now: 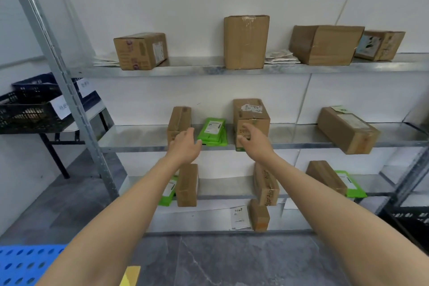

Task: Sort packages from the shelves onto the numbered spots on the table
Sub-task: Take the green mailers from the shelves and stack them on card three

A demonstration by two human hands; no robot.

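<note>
— Cartons on the middle shelf point(139, 138): how many do you count?

— Three. A narrow carton point(180, 118) at the left, a tall carton point(251, 114) in the middle, and a long carton point(348, 130) well off to the right. One stack of green pouches point(212, 131) lies between the first two.

— And your two hands?

— Both reach out and hold nothing. My left grip point(185, 146) has its fingers loosely apart in front of the narrow carton. My right grip point(253, 139) is spread wide over the tall carton's near face. Whether either touches cardboard, I cannot tell.

— Higher up?

— Four on the top shelf point(197, 69): a left carton point(141, 51), an upright carton point(246, 42), a big carton point(325, 44) and a far-right carton point(380, 45).
</note>
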